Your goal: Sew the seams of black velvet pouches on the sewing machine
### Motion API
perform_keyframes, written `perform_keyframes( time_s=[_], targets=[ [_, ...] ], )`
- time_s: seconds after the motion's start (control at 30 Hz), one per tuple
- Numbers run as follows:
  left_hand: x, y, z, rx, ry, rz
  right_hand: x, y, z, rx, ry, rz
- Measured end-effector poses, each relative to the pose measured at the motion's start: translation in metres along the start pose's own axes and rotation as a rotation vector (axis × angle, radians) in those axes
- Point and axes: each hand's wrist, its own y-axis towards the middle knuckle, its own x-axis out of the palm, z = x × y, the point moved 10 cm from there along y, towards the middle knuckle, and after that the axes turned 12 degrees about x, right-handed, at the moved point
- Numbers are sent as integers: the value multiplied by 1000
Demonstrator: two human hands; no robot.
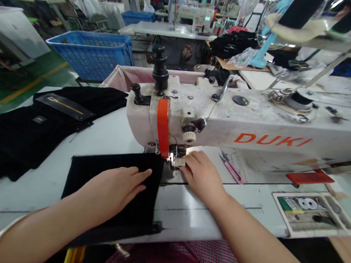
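Note:
A black fabric panel (112, 206) lies on the sewing machine table, its right edge beside the presser foot and its lower part at the front edge. My left hand (116, 189) rests on it, fingers extended and slightly apart. My right hand (201, 174) is at the needle area (171, 158) of the white sewing machine (217, 114), fingers drawn together against a small pale block (179, 162) by the presser foot. Whatever those fingertips may grip is hidden. An orange cover (163, 127) hangs at the machine head's front.
Pink-handled thread snips (232, 168) lie right of my right hand. A tray (314, 213) with bobbins is set into the table at right. More black fabric with a zipped strip (65, 105) lies at left. A blue basket (93, 50) stands behind.

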Motion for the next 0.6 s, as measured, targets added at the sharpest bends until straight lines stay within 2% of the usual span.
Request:
perform_keyframes(
  time_s=[0.07,0.13,0.23,0.3,0.37,0.5,0.6],
  targets=[
    [1,6,13,35,33,11,1,4,1,15,-39,34],
    [0,13,17,52,55,115,3,3,-3,-10,-69,37],
    [9,17,18,113,50,212,2,-11,-17,-162,-6,15],
    [19,16,17,168,32,194,3,-25,-29,-290,78,-37],
    [24,14,13,199,10,160,6,-35,-36,-356,118,-81],
    [22,13,4,256,-17,136,12,-37,-41,-354,106,-89],
    [22,19,-7,245,-10,141,16,-30,-41,-328,99,-80]
  ],
)
